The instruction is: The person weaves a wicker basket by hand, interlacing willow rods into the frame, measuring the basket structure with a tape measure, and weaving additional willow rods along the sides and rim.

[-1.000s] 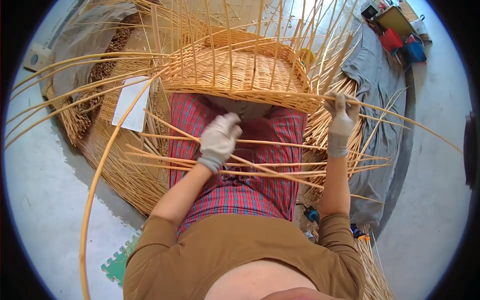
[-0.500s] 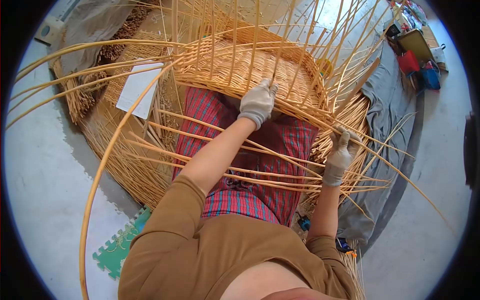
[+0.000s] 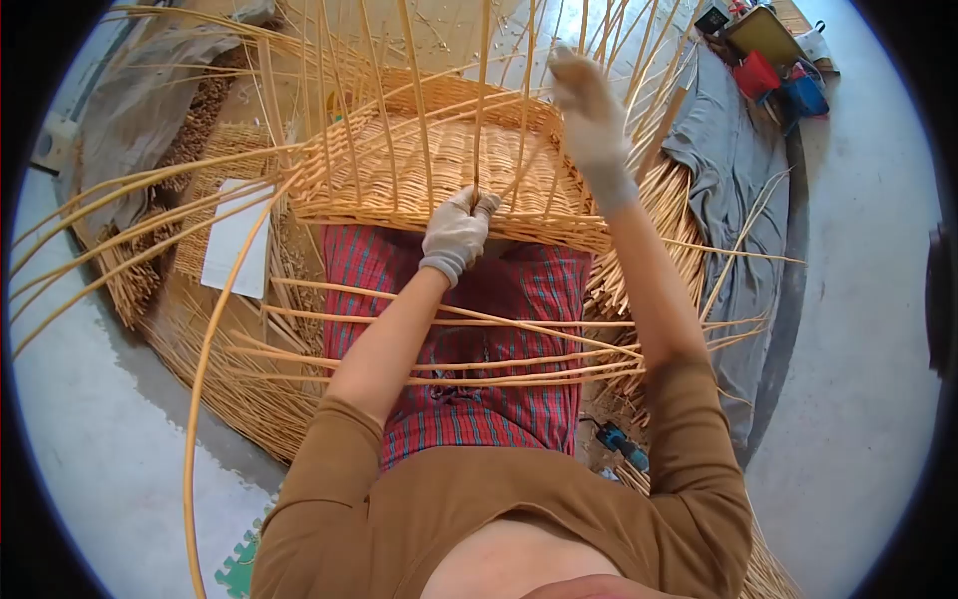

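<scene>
A woven willow basket [image 3: 399, 165] with tall upright stakes rests across my knees, its near edge toward me. My left hand [image 3: 457, 238], in a pale work glove, is closed round the foot of a dark upright stake [image 3: 479, 110] at the basket's near edge. My right hand [image 3: 591, 125], also gloved, is raised over the basket's right end. Motion blurs it; its fingers look curled, and what they hold, if anything, is unclear. Long willow rods [image 3: 150, 190] fan out leftward from the basket's left corner.
Several loose rods [image 3: 499, 361] lie across the checked cloth [image 3: 359, 260] on my lap. Rod bundles lie on both sides. A white sheet [image 3: 238, 240] is at left, a grey cloth [image 3: 738, 210] at right, and a power tool [image 3: 621, 441] below my right arm.
My right hand has swung up and left from the rods beyond the basket's right corner. The basket and my left hand appear lower and further left in view; the left grip stays.
</scene>
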### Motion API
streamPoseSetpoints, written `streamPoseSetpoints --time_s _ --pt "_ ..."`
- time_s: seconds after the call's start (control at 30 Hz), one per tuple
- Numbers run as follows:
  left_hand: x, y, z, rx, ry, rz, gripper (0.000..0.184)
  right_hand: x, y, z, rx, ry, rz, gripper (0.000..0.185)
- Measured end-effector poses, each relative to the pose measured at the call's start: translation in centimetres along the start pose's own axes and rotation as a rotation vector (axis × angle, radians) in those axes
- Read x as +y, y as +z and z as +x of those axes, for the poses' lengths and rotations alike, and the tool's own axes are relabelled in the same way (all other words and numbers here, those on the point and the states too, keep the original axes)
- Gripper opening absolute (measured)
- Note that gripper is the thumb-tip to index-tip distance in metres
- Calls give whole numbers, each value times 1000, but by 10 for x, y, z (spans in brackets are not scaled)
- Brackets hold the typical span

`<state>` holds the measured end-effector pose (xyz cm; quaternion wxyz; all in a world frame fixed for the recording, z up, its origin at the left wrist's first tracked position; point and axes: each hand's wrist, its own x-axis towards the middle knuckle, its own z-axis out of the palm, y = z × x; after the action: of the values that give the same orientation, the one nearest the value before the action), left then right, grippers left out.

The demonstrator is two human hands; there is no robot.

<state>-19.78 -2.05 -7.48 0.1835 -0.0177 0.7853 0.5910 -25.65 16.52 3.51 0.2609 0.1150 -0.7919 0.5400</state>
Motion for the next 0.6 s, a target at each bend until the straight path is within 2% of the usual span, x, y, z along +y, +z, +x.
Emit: streamPoseSetpoints --time_s 0.03,0.07,0.1,0.13,0.17,0.2,0.27,0.3,0.33,0.4,0.43,0.47,0.5,0.57,0.6 --pt "6 -1 -3 10 17 9 27 28 33 27 30 -76 -110 43" --pt "13 -2 -5 34 -56 -44 30 49 59 45 63 -152 -224 42" --pt "19 -1 -5 51 -133 -104 32 41 70 48 68 -168 -226 42" --pt "18 -1 4 70 -169 110 39 31 79 49 165 104 -114 44" --pt "14 -5 13 77 -164 104 39 22 90 50 257 389 1 46" --pt "14 -6 16 75 -137 132 41 43 104 44 563 84 334 39" --pt "14 -3 9 47 -147 86 44 47 67 7 574 -115 636 27" --pt "6 1 14 69 -63 150 37 43 44 -30 591 -178 189 20" --pt "8 0 8 20 -90 50 32 33 20 -71 573 -241 -256 22" --pt "20 -9 4 -8 -105 -56 28 24 -26 -141 199 196 1101 39" --pt "18 -12 0 -57 -114 -181 27 19 -27 -147 210 206 1100 39" --pt "19 -9 -2 -106 -120 -306 27 17 -28 -149 372 272 908 41" --pt "21 -7 3 -114 -128 -293 27 4 -22 -147 533 335 715 44" --pt "22 3 1 -58 -178 -254 39 -3 -17 -170 585 389 767 44" --pt "29 3 1 -61 -162 -255 39 -3 -15 -167 603 400 835 46"
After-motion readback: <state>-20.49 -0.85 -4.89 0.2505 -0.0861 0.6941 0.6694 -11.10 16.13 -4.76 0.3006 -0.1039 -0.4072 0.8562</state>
